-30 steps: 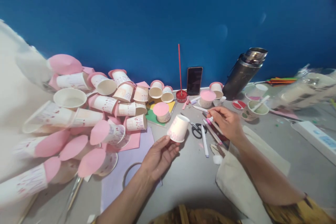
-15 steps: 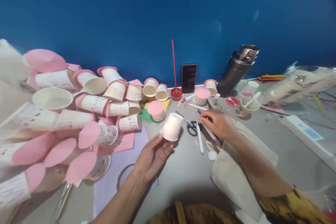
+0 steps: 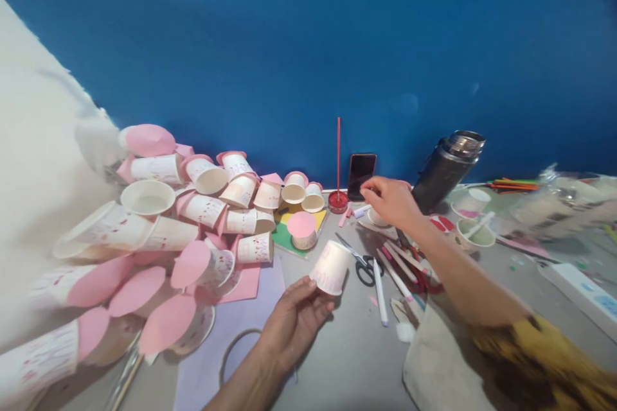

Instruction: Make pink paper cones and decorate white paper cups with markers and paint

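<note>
My left hand (image 3: 301, 314) grips a white paper cup (image 3: 331, 268) with faint pink and purple marks on its side, its wide rim pointing down. Over the back of the table hovers my right hand (image 3: 393, 202), thumb and fingers pinched together in front of the phone; whatever may be between them is too small to make out. Below that hand a paper cup (image 3: 378, 218) is mostly hidden. Scissors (image 3: 365, 264) with black handles and a white marker (image 3: 380, 292) lie to the right of the held cup, beside several pink and white markers (image 3: 398, 270).
Many decorated paper cups with pink paper discs (image 3: 139, 292) crowd the left side. A phone (image 3: 361, 174) leans against the blue wall near a red stick in a red base (image 3: 338, 200). Toward the right stand a dark flask (image 3: 446, 173) and a power strip (image 3: 585, 292).
My right hand has lifted away from the markers and moved back toward the phone. My left hand still holds the cup. The view has tilted upward and shifted left.
</note>
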Demonstrator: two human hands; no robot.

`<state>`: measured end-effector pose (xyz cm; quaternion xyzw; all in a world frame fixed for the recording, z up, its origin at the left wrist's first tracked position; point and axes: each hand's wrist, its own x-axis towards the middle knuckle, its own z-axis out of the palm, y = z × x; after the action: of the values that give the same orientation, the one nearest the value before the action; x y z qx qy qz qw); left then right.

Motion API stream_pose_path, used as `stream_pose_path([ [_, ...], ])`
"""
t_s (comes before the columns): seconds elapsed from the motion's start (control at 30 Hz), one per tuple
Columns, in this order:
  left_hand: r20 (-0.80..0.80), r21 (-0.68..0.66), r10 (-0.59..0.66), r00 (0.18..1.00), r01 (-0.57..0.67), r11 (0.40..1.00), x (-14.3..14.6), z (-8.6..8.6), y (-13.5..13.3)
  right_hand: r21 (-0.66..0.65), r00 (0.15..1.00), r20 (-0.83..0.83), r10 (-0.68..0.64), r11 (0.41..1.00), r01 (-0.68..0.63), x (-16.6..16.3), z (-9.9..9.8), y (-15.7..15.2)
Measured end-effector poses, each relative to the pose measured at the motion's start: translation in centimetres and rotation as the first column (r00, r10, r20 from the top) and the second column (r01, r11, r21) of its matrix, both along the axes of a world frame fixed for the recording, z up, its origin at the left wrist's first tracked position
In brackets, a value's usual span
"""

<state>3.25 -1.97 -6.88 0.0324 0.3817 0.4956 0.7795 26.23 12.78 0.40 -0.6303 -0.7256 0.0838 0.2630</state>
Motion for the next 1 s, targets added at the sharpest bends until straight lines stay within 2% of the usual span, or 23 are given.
stream_pose_path([
  [0.13,0.018,0.033,-0.026,0.999,0.026,0.999,0.1,0.3,-0.3,-0.032,0.997,-0.012,-0.072,0.997,0.072,-3.6,0.1,5.9],
  [0.27,0.031,0.074,-0.046,0.998,0.043,0.996,0.2,0.3,-0.5,-0.042,0.998,-0.006,-0.068,0.997,0.068,-5.2,-0.3,8.3],
  [0.5,0.028,0.105,-0.077,0.997,0.073,0.992,-0.1,-0.5,-0.5,0.123,0.993,-0.114,-0.039,0.991,0.053,-3.4,0.1,7.1],
  [0.73,0.029,0.112,-0.093,0.995,0.089,0.99,0.0,-0.3,-0.6,0.129,0.94,-0.342,0.005,0.991,0.041,-3.3,-2.3,6.2],
  [0.87,0.01,0.111,-0.058,0.998,0.057,0.992,-0.1,0.1,-0.4,0.166,0.828,-0.561,-0.01,0.978,0.124,-1.7,-1.7,5.5],
  [1.0,-0.007,0.085,-0.037,0.999,0.038,0.996,-0.3,0.6,-0.1,0.143,0.648,-0.762,0.002,0.976,0.165,0.2,0.0,2.9],
])
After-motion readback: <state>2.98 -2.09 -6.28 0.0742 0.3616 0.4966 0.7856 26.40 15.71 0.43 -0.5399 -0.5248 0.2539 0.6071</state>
